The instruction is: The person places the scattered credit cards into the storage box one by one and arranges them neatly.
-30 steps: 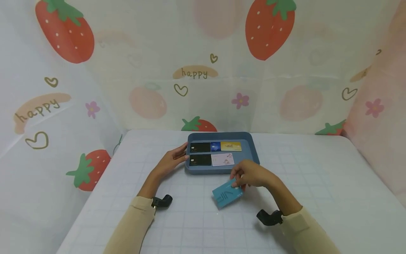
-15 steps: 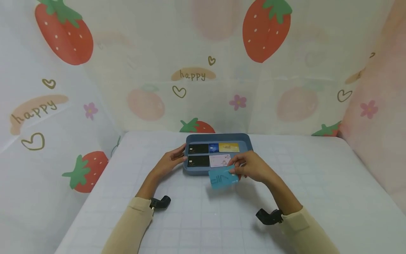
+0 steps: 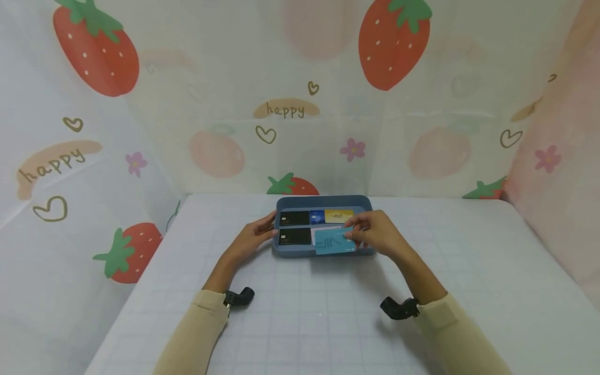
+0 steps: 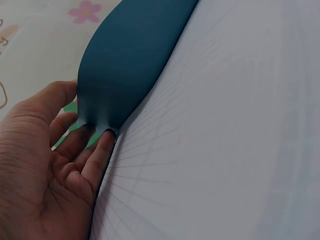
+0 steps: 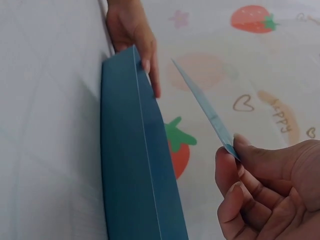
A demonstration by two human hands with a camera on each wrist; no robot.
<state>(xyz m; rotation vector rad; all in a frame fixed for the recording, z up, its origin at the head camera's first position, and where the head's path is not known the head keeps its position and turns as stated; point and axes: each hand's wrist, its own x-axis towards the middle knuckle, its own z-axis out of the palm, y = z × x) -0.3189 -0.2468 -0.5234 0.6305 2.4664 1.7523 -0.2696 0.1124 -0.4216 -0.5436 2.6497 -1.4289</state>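
Observation:
My right hand (image 3: pixel 377 233) pinches a light-blue card (image 3: pixel 334 241) between thumb and fingers, above the front right of a blue tray (image 3: pixel 300 253). In the right wrist view the card (image 5: pixel 210 112) is seen nearly edge-on, apart from the tray's wall. The card partly covers a pale pink card (image 3: pixel 313 237) in the tray. Two black cards (image 3: pixel 295 236), a dark-blue card (image 3: pixel 317 216) and a yellow card (image 3: pixel 338 215) also lie there. My left hand (image 3: pixel 250 238) touches the tray's left end; in the left wrist view its fingertips (image 4: pixel 106 137) rest against the outer wall.
The tray stands near the back of a table with a white gridded cover (image 3: pixel 281 323). Behind the table hangs a strawberry-patterned cloth (image 3: pixel 225 67), which also runs along both sides. Each wrist wears a small black camera (image 3: pixel 240 297).
My right hand has lifted the light-blue card from in front of the tray, moving it away from me until it is above the tray. The left hand has stayed at the tray's left end.

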